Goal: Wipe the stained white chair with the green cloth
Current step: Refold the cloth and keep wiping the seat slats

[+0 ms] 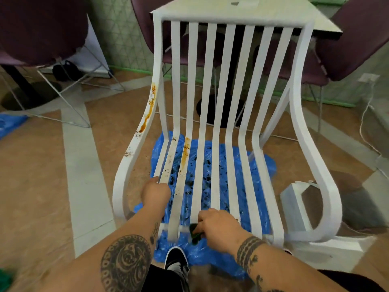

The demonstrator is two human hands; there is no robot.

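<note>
A white slatted chair (231,81) stands right in front of me. Orange-brown stains run down its left armrest (150,106) and mark the two left seat slats (185,152). My left hand (154,193) grips the leftmost seat slat. My right hand (219,225) holds a dark green cloth (194,233) bunched in its fingers. It presses the cloth against the front end of a middle slat, near the front crossbar. Most of the cloth is hidden by my hand.
A blue plastic sheet (210,165) with dark spots lies on the floor under the chair. My shoe (176,262) stands on its front edge. A white table (252,11) and purple chairs (42,28) stand behind. A white box (294,205) sits at the right.
</note>
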